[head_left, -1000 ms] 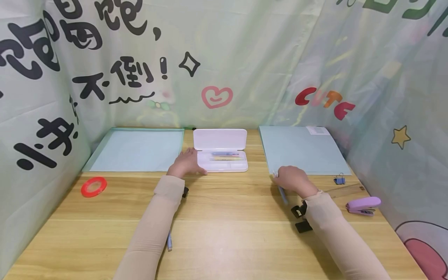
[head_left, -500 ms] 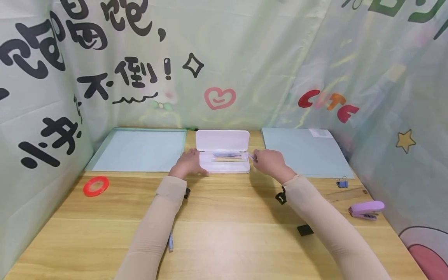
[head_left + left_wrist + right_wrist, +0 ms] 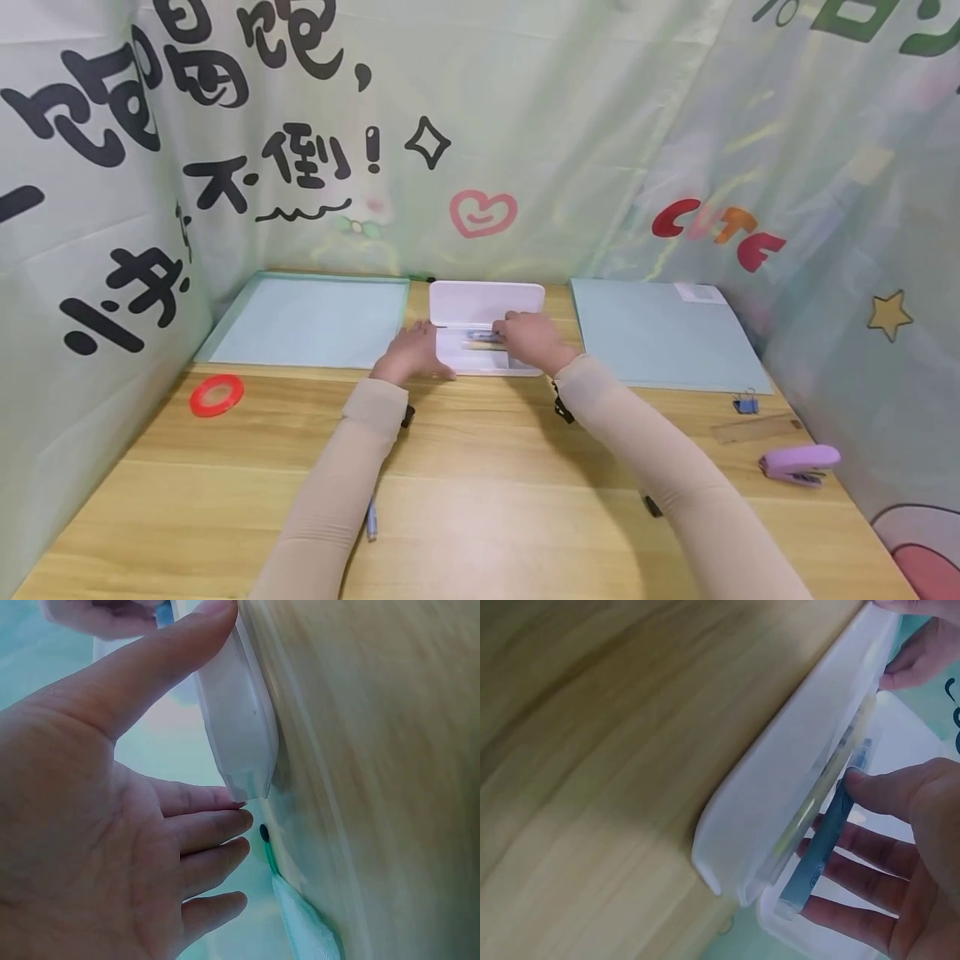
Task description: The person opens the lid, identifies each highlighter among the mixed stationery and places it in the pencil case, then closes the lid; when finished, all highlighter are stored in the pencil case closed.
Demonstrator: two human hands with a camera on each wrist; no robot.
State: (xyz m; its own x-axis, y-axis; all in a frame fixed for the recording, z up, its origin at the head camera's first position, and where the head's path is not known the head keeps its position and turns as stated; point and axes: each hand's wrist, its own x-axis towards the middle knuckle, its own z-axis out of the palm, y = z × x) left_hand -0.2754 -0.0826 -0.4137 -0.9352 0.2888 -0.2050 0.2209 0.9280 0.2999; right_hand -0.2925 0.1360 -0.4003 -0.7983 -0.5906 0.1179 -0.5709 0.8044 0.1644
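A white pencil case [image 3: 471, 361] stands with its lid raised near the back of the table. My left hand [image 3: 412, 352] spans its left end; in the left wrist view, the thumb lies along one side and the nearly straight index finger touches a corner. My right hand [image 3: 534, 340] is over the case's right part, pinching a blue pen [image 3: 823, 844] between thumb and fingers. Beside that pen, a yellowish pen [image 3: 814, 796] lies inside the case. In the head view the right hand covers part of the compartment.
Light-blue folders [image 3: 315, 321] [image 3: 660, 333] lie on both sides of the case. Red tape [image 3: 217, 395] is at left; a blue binder clip [image 3: 746, 404], a ruler [image 3: 757, 428] and a purple stapler [image 3: 799, 463] are at right. Another blue pen [image 3: 372, 521] lies beside the left forearm.
My right hand has carried the blue pen left, from the right folder's front edge into the pencil case. The left hand has stayed at the case's left end. The head view has shifted slightly.
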